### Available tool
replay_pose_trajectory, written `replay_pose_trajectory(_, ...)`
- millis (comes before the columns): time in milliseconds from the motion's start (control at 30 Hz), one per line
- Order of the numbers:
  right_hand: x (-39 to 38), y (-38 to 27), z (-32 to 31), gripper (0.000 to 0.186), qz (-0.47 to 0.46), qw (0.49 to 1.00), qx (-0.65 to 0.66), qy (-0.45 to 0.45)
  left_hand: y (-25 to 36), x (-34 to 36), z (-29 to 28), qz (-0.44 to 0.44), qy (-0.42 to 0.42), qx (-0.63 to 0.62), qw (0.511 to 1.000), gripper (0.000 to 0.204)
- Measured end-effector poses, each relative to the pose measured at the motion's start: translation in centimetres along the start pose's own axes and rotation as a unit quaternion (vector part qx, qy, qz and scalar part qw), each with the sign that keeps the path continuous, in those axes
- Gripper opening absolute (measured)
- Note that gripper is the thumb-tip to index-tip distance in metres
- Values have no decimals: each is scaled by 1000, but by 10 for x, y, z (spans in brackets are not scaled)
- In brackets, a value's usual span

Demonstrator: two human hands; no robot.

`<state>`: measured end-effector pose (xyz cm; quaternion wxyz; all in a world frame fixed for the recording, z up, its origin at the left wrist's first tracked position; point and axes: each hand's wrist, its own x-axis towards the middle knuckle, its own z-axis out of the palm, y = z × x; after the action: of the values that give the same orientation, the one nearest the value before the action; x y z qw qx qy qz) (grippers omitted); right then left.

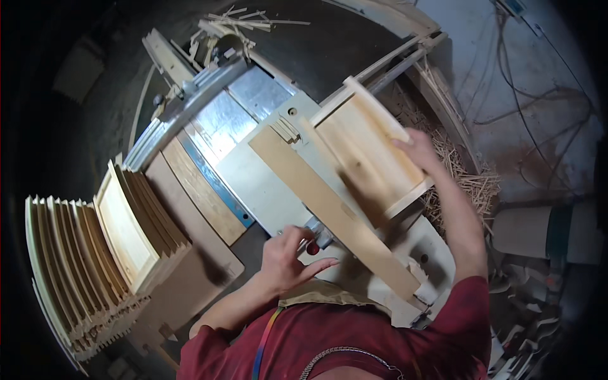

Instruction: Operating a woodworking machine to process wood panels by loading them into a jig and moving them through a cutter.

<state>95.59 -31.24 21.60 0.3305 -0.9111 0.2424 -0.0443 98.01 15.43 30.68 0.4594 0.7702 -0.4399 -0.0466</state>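
Observation:
My right hand (415, 147) grips the right edge of a pale wooden framed panel (370, 149), tilted beside the long tan wooden fence (329, 212) on the machine's light table (256, 183). My left hand (291, 259) is at the metal clamp (322, 229) with a red knob (313, 248) on the fence's near side, its fingers bent and apart, its thumb stretched out. Thin wood strips (286, 130) lie by the fence's far end. Shiny metal plates (225, 126) form the machine's far part.
Stacks of similar panels (126, 228) stand at left on a board (190, 215). Wood offcuts (468, 190) pile below the table at right, with scraps (215, 35) at the far end. Cables (525, 95) trail over the floor at right, near a pale roll-shaped object (525, 234).

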Motion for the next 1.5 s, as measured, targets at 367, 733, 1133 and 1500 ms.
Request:
replay_pose_trajectory(367,-13,41,83,37,-2,985,79,-151,8,-50,-3,-121,-38,170,977,22)
replay_pose_trajectory(733,-36,54,77,47,-4,986,-43,-161,-83,-50,48,-210,-227,94,946,63)
replay_pose_trajectory(1133,-443,-200,-79,49,78,930,-234,271,-149,-73,96,-161,-317,-77,931,44)
replay_pose_trajectory(1500,-1023,-290,153,56,812,456,-261,253,33,-66,100,329,19,121,936,48)
